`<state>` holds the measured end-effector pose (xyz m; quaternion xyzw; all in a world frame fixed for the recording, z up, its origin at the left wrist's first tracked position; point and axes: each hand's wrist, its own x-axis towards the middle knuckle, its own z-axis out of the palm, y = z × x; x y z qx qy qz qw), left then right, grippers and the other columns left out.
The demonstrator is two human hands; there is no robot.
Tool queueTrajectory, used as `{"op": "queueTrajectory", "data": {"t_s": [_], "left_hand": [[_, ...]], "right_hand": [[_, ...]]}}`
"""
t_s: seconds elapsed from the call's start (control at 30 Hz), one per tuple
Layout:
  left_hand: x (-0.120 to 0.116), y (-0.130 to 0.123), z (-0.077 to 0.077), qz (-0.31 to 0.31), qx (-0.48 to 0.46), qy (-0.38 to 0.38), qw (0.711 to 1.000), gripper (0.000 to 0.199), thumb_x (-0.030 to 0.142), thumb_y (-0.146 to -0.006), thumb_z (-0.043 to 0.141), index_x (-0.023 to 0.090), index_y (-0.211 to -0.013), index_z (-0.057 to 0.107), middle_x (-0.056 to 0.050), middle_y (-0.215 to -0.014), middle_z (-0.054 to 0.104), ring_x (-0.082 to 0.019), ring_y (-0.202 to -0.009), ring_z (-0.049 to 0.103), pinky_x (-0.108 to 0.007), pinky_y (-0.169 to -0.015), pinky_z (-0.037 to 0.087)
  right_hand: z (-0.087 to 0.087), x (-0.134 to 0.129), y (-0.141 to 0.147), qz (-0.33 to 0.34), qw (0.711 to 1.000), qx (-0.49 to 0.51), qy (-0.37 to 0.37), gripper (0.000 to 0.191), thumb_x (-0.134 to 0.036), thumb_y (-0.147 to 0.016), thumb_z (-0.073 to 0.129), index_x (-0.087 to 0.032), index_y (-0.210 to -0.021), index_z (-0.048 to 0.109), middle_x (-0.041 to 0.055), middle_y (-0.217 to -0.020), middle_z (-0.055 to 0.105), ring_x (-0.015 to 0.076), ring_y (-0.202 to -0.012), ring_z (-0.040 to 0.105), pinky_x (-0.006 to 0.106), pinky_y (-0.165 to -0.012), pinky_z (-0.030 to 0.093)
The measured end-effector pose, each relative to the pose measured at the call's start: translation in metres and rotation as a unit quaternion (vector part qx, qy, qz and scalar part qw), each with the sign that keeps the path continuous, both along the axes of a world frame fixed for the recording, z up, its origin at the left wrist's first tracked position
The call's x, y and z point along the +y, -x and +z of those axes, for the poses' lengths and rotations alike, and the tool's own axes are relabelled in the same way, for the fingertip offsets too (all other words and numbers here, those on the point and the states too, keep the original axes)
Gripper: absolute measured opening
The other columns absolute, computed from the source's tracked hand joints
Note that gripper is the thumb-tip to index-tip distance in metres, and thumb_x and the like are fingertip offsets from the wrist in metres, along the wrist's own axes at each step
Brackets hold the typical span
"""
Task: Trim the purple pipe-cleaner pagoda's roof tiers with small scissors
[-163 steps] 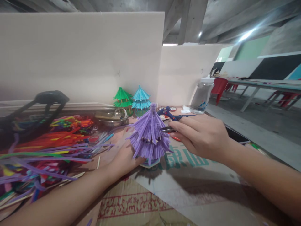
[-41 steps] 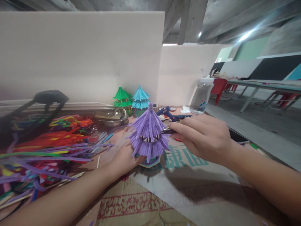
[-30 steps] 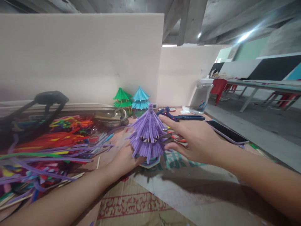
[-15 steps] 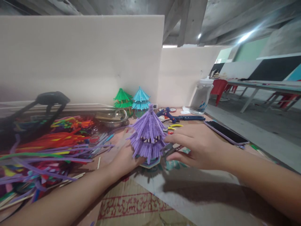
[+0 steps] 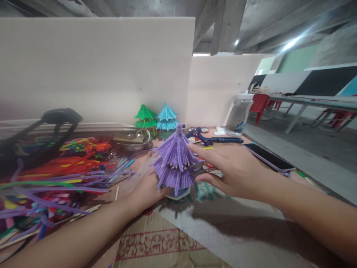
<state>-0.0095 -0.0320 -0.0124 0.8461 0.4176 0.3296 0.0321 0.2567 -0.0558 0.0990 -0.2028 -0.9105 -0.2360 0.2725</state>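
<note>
A small purple pagoda-like model [image 5: 177, 160], with two tiers of fuzzy pipe-cleaner roof and a light base, stands upright in front of me. My left hand [image 5: 149, 188] reaches round its left side and grips it low down; most of those fingers are hidden behind the model. In my right hand [image 5: 223, 169] is a pair of scissors [image 5: 198, 169], its metal blades pointing left at the gap between the two roof tiers. The right index finger stretches along the upper roof. Whether the blades touch any strand I cannot tell.
Green [image 5: 145, 118] and light-blue models [image 5: 166, 117] stand at the back. Loose pipe cleaners [image 5: 64, 171] and a metal bowl [image 5: 131, 141] lie left. A glue gun [image 5: 201, 136], a phone [image 5: 269, 158] and a water bottle [image 5: 238, 115] are right. White boards [image 5: 97, 70] stand behind.
My right hand has moved the scissors slightly up and left, against the gap between the roof tiers. Its index finger has risen to the upper roof. The left hand stays put.
</note>
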Motion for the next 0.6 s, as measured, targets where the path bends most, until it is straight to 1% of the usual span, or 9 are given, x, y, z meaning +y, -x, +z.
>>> {"op": "queueTrajectory", "data": {"t_s": [0.07, 0.1, 0.13, 0.2, 0.27, 0.3, 0.37, 0.43, 0.6], "left_hand": [[0.001, 0.001, -0.002, -0.002, 0.000, 0.002, 1.000, 0.046, 0.032, -0.084, 0.062, 0.019, -0.128, 0.066, -0.011, -0.129, 0.069, -0.031, -0.119, 0.062, -0.049, -0.110, 0.045], [0.001, 0.002, -0.003, -0.002, 0.001, 0.006, 1.000, 0.046, 0.032, -0.083, 0.063, 0.019, -0.126, 0.067, -0.011, -0.133, 0.067, -0.031, -0.122, 0.061, -0.049, -0.111, 0.044], [0.002, 0.002, -0.003, 0.000, 0.003, 0.010, 1.000, 0.045, 0.031, -0.082, 0.064, 0.019, -0.125, 0.068, -0.011, -0.134, 0.066, -0.032, -0.123, 0.061, -0.049, -0.111, 0.044], [0.001, 0.002, -0.002, 0.001, 0.005, 0.014, 1.000, 0.044, 0.032, -0.082, 0.064, 0.020, -0.125, 0.068, -0.010, -0.131, 0.068, -0.031, -0.121, 0.062, -0.049, -0.111, 0.044], [-0.001, 0.001, 0.001, -0.005, -0.001, 0.005, 1.000, 0.046, 0.034, -0.084, 0.063, 0.021, -0.127, 0.066, -0.010, -0.125, 0.071, -0.032, -0.118, 0.063, -0.050, -0.109, 0.046], [-0.002, 0.000, 0.002, -0.010, -0.003, -0.002, 1.000, 0.047, 0.035, -0.085, 0.061, 0.020, -0.129, 0.065, -0.011, -0.122, 0.072, -0.032, -0.115, 0.064, -0.050, -0.107, 0.047], [-0.005, -0.001, 0.006, -0.018, -0.005, -0.016, 1.000, 0.047, 0.036, -0.086, 0.059, 0.019, -0.130, 0.065, -0.012, -0.118, 0.073, -0.033, -0.111, 0.066, -0.051, -0.104, 0.050], [-0.007, -0.002, 0.009, -0.014, -0.001, -0.028, 0.999, 0.047, 0.036, -0.086, 0.059, 0.019, -0.129, 0.066, -0.012, -0.117, 0.073, -0.033, -0.109, 0.067, -0.050, -0.104, 0.050], [-0.010, -0.002, 0.014, 0.001, 0.000, -0.051, 0.999, 0.048, 0.039, -0.084, 0.059, 0.015, -0.125, 0.066, -0.015, -0.107, 0.074, -0.035, -0.106, 0.068, -0.051, -0.102, 0.052]], "right_hand": [[0.000, 0.001, 0.000, 0.002, 1.000, 0.000, 0.000, 0.036, -0.044, -0.098, 0.054, -0.013, -0.114, 0.062, 0.0016, -0.077, 0.068, 0.0176, -0.069, 0.062, 0.030, -0.061, 0.040], [0.000, 0.001, -0.001, 0.005, 1.000, 0.005, 0.000, 0.032, -0.045, -0.097, 0.055, -0.015, -0.104, 0.064, 0.0011, -0.074, 0.067, 0.0173, -0.069, 0.062, 0.030, -0.060, 0.039], [0.001, 0.000, -0.001, 0.008, 1.000, 0.012, 0.001, 0.030, -0.045, -0.097, 0.055, -0.016, -0.100, 0.063, 0.0010, -0.074, 0.067, 0.0170, -0.070, 0.062, 0.029, -0.061, 0.039], [0.002, -0.001, -0.001, 0.008, 1.000, 0.027, -0.007, 0.030, -0.043, -0.099, 0.053, -0.015, -0.108, 0.061, 0.0024, -0.080, 0.069, 0.0168, -0.074, 0.064, 0.029, -0.064, 0.041], [0.004, -0.002, 0.000, 0.002, 0.999, 0.037, -0.032, 0.030, -0.035, -0.101, 0.048, -0.013, -0.120, 0.056, 0.0046, -0.087, 0.071, 0.0170, -0.076, 0.064, 0.029, -0.066, 0.043], [0.004, -0.002, 0.000, -0.006, 0.998, 0.041, -0.050, 0.029, -0.031, -0.102, 0.046, -0.012, -0.123, 0.055, 0.0053, -0.088, 0.071, 0.0171, -0.075, 0.064, 0.029, -0.065, 0.043], [0.005, -0.003, 0.001, -0.020, 0.995, 0.046, -0.084, 0.027, -0.027, -0.102, 0.044, -0.012, -0.122, 0.055, 0.0052, -0.085, 0.070, 0.0173, -0.072, 0.064, 0.029, -0.061, 0.042], [0.006, -0.003, 0.002, -0.024, 0.993, 0.047, -0.102, 0.026, -0.027, -0.102, 0.045, -0.012, -0.121, 0.056, 0.0047, -0.083, 0.069, 0.0174, -0.072, 0.064, 0.029, -0.059, 0.041], [0.005, -0.004, 0.002, -0.040, 0.992, 0.050, -0.112, 0.028, -0.031, -0.102, 0.046, -0.013, -0.122, 0.055, 0.0066, -0.093, 0.073, 0.0183, -0.078, 0.067, 0.030, -0.063, 0.045]]}}
